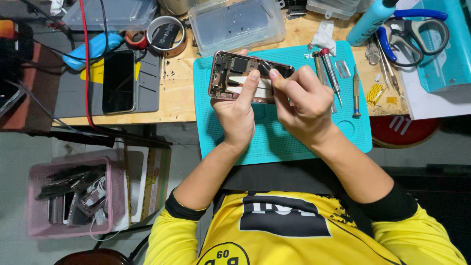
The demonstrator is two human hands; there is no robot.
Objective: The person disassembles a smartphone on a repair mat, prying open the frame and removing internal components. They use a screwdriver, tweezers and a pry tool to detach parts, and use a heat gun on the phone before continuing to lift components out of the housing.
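Over the teal work mat [279, 137], at the centre of my view, I hold an opened phone body [235, 73] with a pink-gold frame, its inner side turned up to me. My left hand [238, 110] carries it from below: the palm is under the lower edge, the thumb is laid across the open inside, and the other fingers are closed around the back, one fingertip showing over the top edge at 12 o'clock. So this hand is gripping the phone body firmly.

My right hand [304, 100] comes from 3 o'clock. Its thumb and index finger are pinched together at the right end of the frame, touching the inside parts there. I cannot tell whether they pinch a small piece or a thin tool, because the fingers cover it. The wrist is bent inward, and both forearms rise from 6 o'clock and meet over the mat.

I judge that the step in hand is fine work inside the open phone, at its right end. The next move calls, I think, for a steady left hand and a small, gentle pull or push from the right fingertips, without bending the thin frame.

At 2 o'clock from the hands, several small screwdrivers [329, 73] lie on the mat. At 10 o'clock, well apart, a dark phone [118, 81] lies flat on a grey pad [147, 83].
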